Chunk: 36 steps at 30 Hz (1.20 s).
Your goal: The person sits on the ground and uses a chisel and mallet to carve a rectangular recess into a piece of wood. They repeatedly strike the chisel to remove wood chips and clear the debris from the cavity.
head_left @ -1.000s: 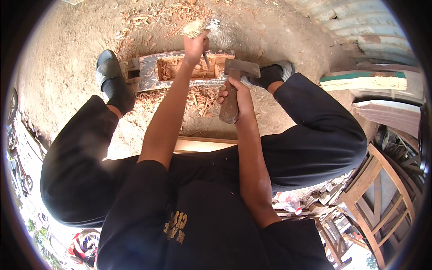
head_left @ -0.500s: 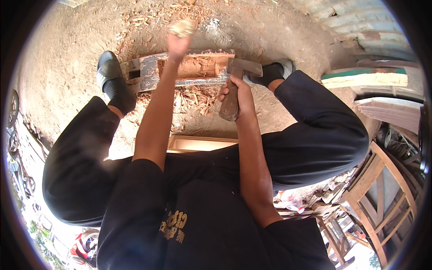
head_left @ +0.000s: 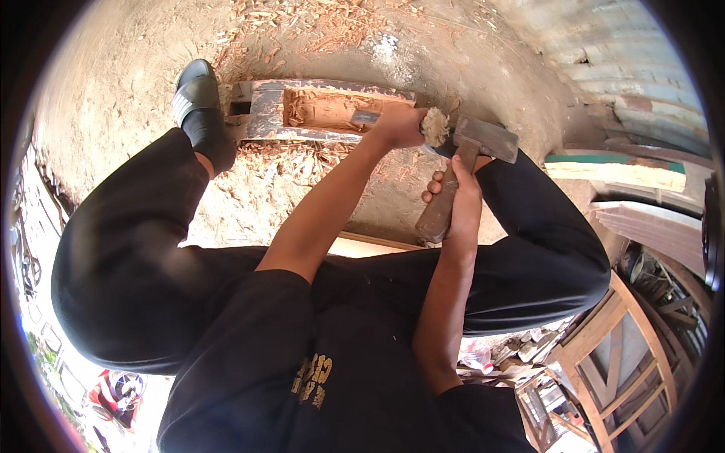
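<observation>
My left hand [head_left: 400,127] is closed around a chisel [head_left: 365,117]. Its flat metal blade points left into the hollow of a wooden block [head_left: 266,113], while the frayed, pale butt of its handle sticks out on the right of my fist. The block has dark, worn paint outside and raw reddish wood inside the long rectangular recess. My right hand [head_left: 463,189] grips a hammer [head_left: 487,140] by its thick wooden handle. The metal head is up, just right of the chisel's butt and apart from it. My fingers hide the middle of the chisel.
Wood chips [head_left: 272,166] lie around the block and inside its recess. My sandalled foot [head_left: 198,94] is at the block's left end. Stacked boards [head_left: 619,172] and a corrugated metal sheet [head_left: 634,68] stand at the right, with a wooden frame [head_left: 627,347] below.
My left hand has swung right and down, bringing the chisel from beyond the block to the recess's right end. The hammer in my right hand has moved right and slightly down.
</observation>
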Each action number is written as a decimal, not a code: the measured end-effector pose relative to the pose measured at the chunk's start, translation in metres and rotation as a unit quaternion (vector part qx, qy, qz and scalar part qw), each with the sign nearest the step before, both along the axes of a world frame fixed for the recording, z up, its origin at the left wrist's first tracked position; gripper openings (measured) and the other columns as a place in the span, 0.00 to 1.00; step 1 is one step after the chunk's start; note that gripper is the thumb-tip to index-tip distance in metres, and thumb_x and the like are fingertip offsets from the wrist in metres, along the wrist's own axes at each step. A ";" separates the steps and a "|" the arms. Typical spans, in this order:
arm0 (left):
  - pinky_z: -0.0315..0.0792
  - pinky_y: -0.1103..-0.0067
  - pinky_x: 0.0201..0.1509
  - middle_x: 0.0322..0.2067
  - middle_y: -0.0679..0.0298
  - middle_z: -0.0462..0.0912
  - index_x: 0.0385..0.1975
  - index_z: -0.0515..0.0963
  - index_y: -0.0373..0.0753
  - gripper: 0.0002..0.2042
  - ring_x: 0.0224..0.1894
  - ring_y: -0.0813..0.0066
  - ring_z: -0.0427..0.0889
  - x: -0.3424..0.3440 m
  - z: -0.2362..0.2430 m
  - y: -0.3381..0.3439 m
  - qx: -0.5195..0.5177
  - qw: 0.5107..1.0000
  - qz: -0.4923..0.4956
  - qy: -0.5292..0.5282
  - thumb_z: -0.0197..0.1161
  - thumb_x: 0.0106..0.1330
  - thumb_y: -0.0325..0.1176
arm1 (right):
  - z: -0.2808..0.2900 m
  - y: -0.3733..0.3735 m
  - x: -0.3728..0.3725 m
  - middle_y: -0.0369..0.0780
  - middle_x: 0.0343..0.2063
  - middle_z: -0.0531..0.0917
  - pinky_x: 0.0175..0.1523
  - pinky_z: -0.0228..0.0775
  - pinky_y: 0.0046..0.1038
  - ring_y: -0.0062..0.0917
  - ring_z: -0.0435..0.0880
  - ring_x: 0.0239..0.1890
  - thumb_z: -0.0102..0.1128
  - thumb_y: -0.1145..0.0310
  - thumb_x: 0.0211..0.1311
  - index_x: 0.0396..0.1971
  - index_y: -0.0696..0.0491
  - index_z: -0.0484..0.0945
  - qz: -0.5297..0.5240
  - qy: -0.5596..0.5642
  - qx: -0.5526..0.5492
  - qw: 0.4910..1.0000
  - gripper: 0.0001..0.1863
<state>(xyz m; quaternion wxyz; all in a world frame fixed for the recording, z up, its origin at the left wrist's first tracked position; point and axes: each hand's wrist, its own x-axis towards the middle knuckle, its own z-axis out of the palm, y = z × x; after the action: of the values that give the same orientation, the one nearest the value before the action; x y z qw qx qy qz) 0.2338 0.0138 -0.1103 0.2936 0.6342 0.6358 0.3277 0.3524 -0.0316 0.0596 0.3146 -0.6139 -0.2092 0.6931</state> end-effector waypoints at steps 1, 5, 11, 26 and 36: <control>0.72 0.66 0.32 0.21 0.53 0.79 0.26 0.76 0.40 0.12 0.28 0.54 0.79 0.003 -0.006 -0.002 0.012 1.000 -0.006 -0.003 0.62 0.41 0.36 | 0.001 0.000 -0.001 0.37 0.20 0.68 0.22 0.64 0.23 0.19 0.68 0.18 0.52 0.62 0.60 0.34 0.54 0.64 0.005 -0.002 0.003 1.000 0.12; 0.72 0.68 0.30 0.21 0.55 0.79 0.28 0.75 0.42 0.12 0.26 0.56 0.79 0.019 -0.006 -0.002 0.064 0.995 -0.077 0.002 0.62 0.41 0.36 | -0.004 0.001 0.006 0.37 0.20 0.68 0.22 0.63 0.22 0.18 0.68 0.18 0.51 0.60 0.61 0.34 0.54 0.64 -0.007 0.012 -0.012 1.000 0.13; 0.73 0.66 0.32 0.23 0.56 0.80 0.34 0.74 0.43 0.15 0.28 0.55 0.79 0.023 -0.018 -0.006 0.007 0.995 -0.086 0.044 0.61 0.45 0.39 | -0.018 -0.003 0.006 0.37 0.21 0.67 0.22 0.64 0.22 0.18 0.68 0.19 0.51 0.59 0.61 0.35 0.54 0.63 -0.015 0.014 -0.031 0.999 0.14; 0.71 0.65 0.35 0.26 0.57 0.79 0.33 0.72 0.41 0.15 0.33 0.55 0.79 0.020 -0.015 -0.009 -0.070 0.997 -0.039 0.019 0.62 0.45 0.36 | -0.030 0.003 0.023 0.36 0.21 0.68 0.22 0.64 0.22 0.18 0.68 0.19 0.51 0.59 0.61 0.33 0.54 0.64 -0.033 0.019 -0.037 0.999 0.14; 0.73 0.66 0.37 0.29 0.54 0.80 0.36 0.73 0.41 0.15 0.35 0.54 0.79 0.032 -0.020 -0.002 -0.061 0.995 -0.058 0.046 0.59 0.46 0.35 | -0.048 0.007 0.018 0.37 0.20 0.67 0.23 0.64 0.22 0.18 0.68 0.19 0.50 0.59 0.61 0.34 0.54 0.63 -0.025 0.026 -0.042 0.998 0.14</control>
<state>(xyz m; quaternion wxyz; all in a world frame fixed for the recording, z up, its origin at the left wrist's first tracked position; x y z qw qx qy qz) 0.2659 0.0122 -0.1300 0.3203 0.6652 0.6300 0.2410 0.3702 -0.0242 0.0119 0.3110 -0.6137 -0.1564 0.7086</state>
